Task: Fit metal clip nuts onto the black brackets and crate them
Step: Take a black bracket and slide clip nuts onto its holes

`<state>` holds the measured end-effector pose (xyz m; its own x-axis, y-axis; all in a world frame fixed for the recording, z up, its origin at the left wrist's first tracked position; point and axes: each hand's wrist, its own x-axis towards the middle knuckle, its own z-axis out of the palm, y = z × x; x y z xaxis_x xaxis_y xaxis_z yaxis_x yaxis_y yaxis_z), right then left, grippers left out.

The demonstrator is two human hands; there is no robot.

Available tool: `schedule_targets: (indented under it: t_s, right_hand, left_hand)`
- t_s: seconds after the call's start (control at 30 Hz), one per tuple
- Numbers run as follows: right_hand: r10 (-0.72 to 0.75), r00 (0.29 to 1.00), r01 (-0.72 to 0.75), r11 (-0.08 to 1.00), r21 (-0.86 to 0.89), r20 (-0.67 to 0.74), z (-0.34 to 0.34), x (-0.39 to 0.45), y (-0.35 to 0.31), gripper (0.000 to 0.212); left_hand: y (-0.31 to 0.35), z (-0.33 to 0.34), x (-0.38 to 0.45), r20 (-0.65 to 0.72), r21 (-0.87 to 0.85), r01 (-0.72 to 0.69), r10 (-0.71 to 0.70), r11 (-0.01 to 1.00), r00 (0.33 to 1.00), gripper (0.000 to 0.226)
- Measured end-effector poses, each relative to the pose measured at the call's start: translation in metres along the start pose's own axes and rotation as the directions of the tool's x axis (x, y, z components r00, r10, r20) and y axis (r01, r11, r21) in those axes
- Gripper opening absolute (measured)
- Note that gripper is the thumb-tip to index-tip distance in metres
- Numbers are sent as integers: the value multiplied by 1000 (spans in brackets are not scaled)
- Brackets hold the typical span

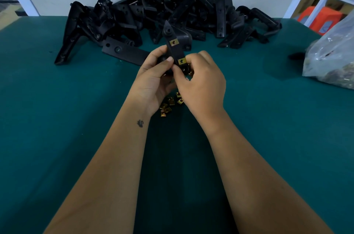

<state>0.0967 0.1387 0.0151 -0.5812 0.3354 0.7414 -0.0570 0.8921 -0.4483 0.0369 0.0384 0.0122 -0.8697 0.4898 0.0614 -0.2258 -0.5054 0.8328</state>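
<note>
Fingers (169, 59) of left hand (153, 80): thumb and curled fingers wrapped round lower body of black bracket (175, 45), holding it upright and lifted off table, flat face turned toward camera; likely so that slots stay reachable.

Fingers of right hand (201, 82): thumb tip and forefinger pinched at lower clip nut (182, 61), pressing at bracket's right edge; apparently seating it over its hole. Further brass-coloured pieces glimpsed under right hand; whether held in palm cannot be told.

Upper clip nut (174, 42): already seated higher on same bracket face, hole aligned, untouched.

Loose clip nuts (170, 104): small scatter on table directly below both hands, near side; placed for a short reach.

Bracket pile (162, 15): heap of unfitted black brackets across far side of table, against wall, well apart from hands; stock awaiting work.

Plastic bag (333, 55): translucent, at right edge of table, contents indistinct; possibly bulk nut supply.

Table (57, 118): green covered surface.

Orange stool (319, 18): far right, off table.

Crate: not in view. Crating judged not yet begun for this bracket; second nut still to be confirmed home.
</note>
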Motion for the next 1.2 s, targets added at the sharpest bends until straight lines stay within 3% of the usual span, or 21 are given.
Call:
schedule_targets:
  t_s: [0.3,0.5,0.63,0.8,0.87,0.93,1.07,1.2]
  right_hand:
    - [62,997,-69,990,126,55,2,-1,2,19]
    - [277,961,-270,918,289,17,-6,2,7,13]
    - [421,902,-408,765,498,91,-21,8,7,8]
    - [601,757,-545,367,754,255,-34,4,8,22]
    - [622,738,-572,372,731,260,-42,-2,12,12]
    - [630,736,-573,388,722,246,-54,-4,17,12]
    - [680,719,-540,418,730,143,-92,-2,38,15]
    - [771,636,-439,394,807,-30,-145,0,63,13]
  left_hand:
    - [1,4,-2,-7,59,6,-6,998,1000,26]
    - [4,8,-2,-249,139,-61,95,988,964,33]
    - [4,9,-4,-331,207,-130,194,970,924,48]
    - [-5,24,-6,-365,184,-142,202,973,909,101]
    - [-7,32,-8,-372,185,-117,180,976,911,108]
    - [0,39,-9,-380,193,-74,144,978,914,90]
    - [14,56,-11,-292,349,35,73,936,954,7]
    - [-11,114,-27,-73,470,86,-58,878,996,8]
